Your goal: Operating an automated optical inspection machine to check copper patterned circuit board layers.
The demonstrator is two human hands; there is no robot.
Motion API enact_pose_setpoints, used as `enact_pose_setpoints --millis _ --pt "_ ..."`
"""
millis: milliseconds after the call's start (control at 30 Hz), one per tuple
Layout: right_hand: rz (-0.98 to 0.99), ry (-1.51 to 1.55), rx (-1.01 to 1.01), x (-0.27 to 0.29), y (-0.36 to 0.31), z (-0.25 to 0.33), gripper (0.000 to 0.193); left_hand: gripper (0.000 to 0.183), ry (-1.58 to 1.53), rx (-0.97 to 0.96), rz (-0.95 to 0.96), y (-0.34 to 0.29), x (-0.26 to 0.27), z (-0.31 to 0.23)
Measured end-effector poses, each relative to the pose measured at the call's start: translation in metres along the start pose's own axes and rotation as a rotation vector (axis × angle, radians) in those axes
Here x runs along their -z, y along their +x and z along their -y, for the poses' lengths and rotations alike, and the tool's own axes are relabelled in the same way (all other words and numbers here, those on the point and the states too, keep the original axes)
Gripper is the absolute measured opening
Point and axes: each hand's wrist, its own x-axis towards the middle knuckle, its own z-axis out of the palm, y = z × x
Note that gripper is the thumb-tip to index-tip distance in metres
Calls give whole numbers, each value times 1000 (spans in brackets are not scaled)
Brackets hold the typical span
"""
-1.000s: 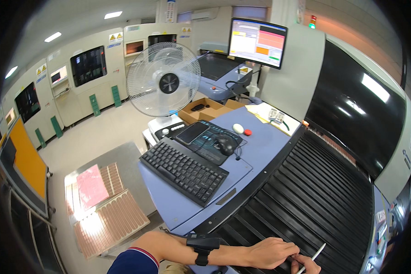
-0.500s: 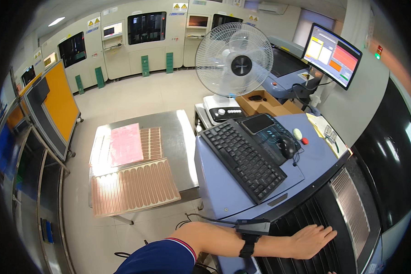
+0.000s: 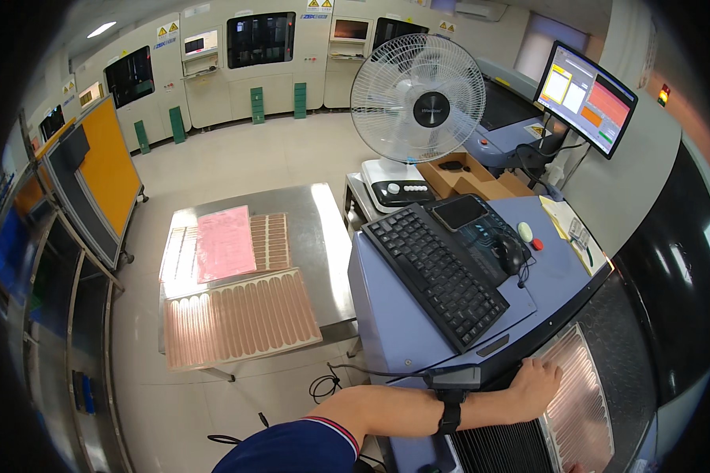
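My left hand [image 3: 535, 388] reaches across from the lower left, its fingers bent and closed at the left edge of a thin copper-coloured panel [image 3: 582, 406] with long parallel strips. The panel lies on the dark bed of the blue machine, partly over a black ribbed surface [image 3: 506, 449]. A strap with a small grey device [image 3: 452, 378] is round my left wrist. Of my right hand [image 3: 581, 467], only a bit of finger shows at the bottom edge, beside the panel's near end; the rest is out of the picture.
A black keyboard [image 3: 438, 272] and a mouse [image 3: 510, 256] lie on the blue machine top, near a red button [image 3: 537, 244]. Behind stands a fan [image 3: 418, 98]. On the left, a steel table [image 3: 323, 260] bears another copper panel [image 3: 244, 319] and a pink sheet [image 3: 224, 244].
My left hand has gone from flat over the ribbed surface to closed at the panel's edge. The panel now lies further left over that surface. The distant signal light went from green to red-orange.
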Motion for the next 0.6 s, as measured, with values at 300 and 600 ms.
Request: enact_pose_setpoints --millis 300,600 --pt "-218 -6 161 -10 6 -27 51 53 -902 -332 -441 8 44 -3" --pt "-231 245 218 -5 -91 102 43 76 -1085 -257 -144 -90 41 -43"
